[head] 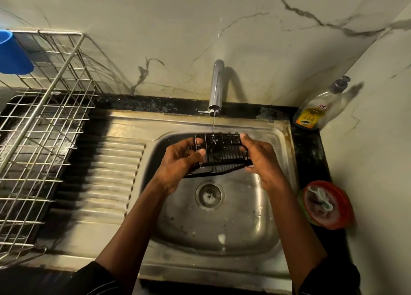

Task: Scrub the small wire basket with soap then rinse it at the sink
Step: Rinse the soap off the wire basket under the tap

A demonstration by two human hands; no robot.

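hands: left point(178, 159) and right point(262, 159) grip wire basket point(222, 152) ends | under tap point(216, 85), above sink point(222, 228)

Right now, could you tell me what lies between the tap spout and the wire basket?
In the head view, only a thin water stream joins tap spout and wire basket.

Tap point(216, 85) at back, rack point(44, 116) left, bottle point(315, 110) and bowl point(327, 205) right, room above drain point(209, 195)

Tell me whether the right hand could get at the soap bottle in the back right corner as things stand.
Probably yes, once it lets go: the right hand grips the wire basket together with the left hand. Nothing stands between it and the soap bottle.
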